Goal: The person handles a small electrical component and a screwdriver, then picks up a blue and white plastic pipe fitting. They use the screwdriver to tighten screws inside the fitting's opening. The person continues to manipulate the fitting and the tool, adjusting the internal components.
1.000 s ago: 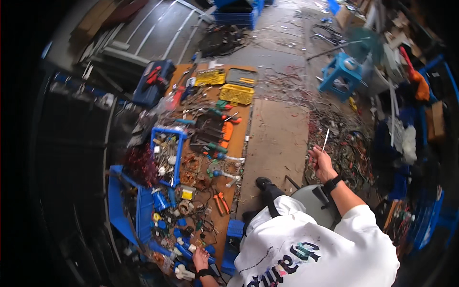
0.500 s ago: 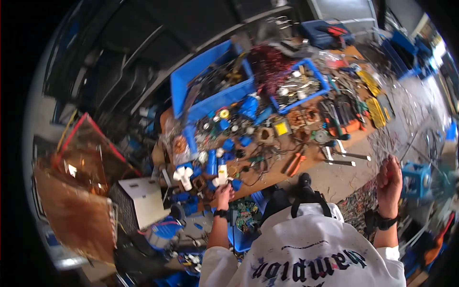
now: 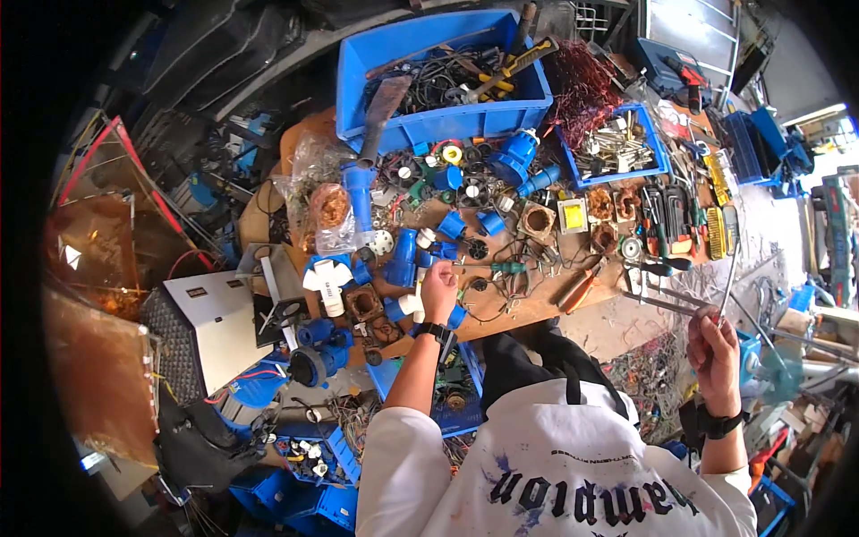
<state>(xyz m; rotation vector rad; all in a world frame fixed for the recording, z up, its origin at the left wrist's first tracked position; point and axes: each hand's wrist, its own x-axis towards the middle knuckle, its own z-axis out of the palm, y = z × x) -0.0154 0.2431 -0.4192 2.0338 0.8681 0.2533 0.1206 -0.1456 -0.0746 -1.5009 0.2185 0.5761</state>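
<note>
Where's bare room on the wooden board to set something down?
Only the wooden board's near edge, between the left hand and the orange-handled pliers. Elsewhere is crowded, from the big blue plastic crate down to the blue pipe fittings.

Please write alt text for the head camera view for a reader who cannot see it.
A person's left hand rests on a cluttered wooden workbench beside a green-handled screwdriver, while the right hand holds thin metal rods up. Blue bins, blue plastic fittings and copper coils crowd the bench.

The left hand (image 3: 438,288) rested among blue fittings (image 3: 403,255) near the workbench (image 3: 528,309) front edge; the right hand (image 3: 713,345) pinched thin metal rods (image 3: 680,302).
</note>
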